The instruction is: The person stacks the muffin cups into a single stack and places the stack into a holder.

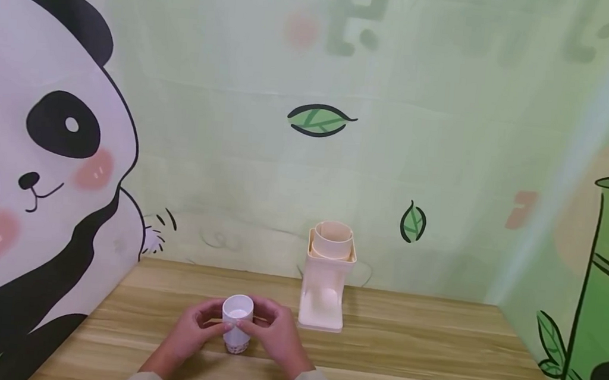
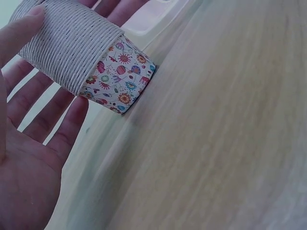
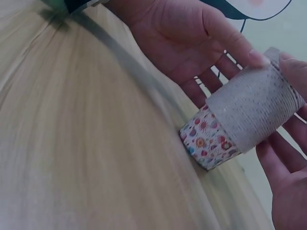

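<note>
A stack of nested paper cups (image 1: 236, 331) stands upright between my two hands, its mouth facing up. Tightly packed rims make its upper part ridged and white, while the lowest cup (image 2: 120, 74) shows a colourful flower print. My left hand (image 1: 191, 331) holds the stack from the left, its thumb on the near side. From the right, my right hand (image 1: 278, 336) grips it likewise, thumb in front and fingers behind. The stack's base is at the tabletop; whether it touches cannot be told. Beyond it, to the right, stands a pale pink holder (image 1: 323, 296).
The pink holder has a round sleeve (image 1: 332, 241) in its top and a flat foot on the wooden table (image 1: 421, 348). A printed cloth backdrop (image 1: 222, 148) with a panda and leaves rises behind and beside the table.
</note>
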The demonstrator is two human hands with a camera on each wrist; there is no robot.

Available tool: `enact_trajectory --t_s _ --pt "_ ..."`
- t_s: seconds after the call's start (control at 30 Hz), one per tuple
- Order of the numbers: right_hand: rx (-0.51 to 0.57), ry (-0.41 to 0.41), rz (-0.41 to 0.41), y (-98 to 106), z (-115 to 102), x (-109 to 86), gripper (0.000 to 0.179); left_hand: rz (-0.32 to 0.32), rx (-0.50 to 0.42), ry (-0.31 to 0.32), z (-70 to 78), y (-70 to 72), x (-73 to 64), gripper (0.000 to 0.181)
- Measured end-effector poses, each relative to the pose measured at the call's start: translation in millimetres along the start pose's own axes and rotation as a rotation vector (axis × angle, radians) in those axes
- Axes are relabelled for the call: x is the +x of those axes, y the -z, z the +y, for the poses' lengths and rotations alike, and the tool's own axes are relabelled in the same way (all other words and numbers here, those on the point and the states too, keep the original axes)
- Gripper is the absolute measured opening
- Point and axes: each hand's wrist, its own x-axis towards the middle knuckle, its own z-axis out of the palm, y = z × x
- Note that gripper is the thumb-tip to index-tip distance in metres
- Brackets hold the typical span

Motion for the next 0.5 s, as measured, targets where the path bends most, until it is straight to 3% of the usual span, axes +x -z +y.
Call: enact_trajectory --t_s 0.5 --pt "0.021 -0.011 -0.002 8.1 -0.8 -6.8 0.042 0.019 0.035 -0.023 4.2 -1.9 -1.7 0.045"
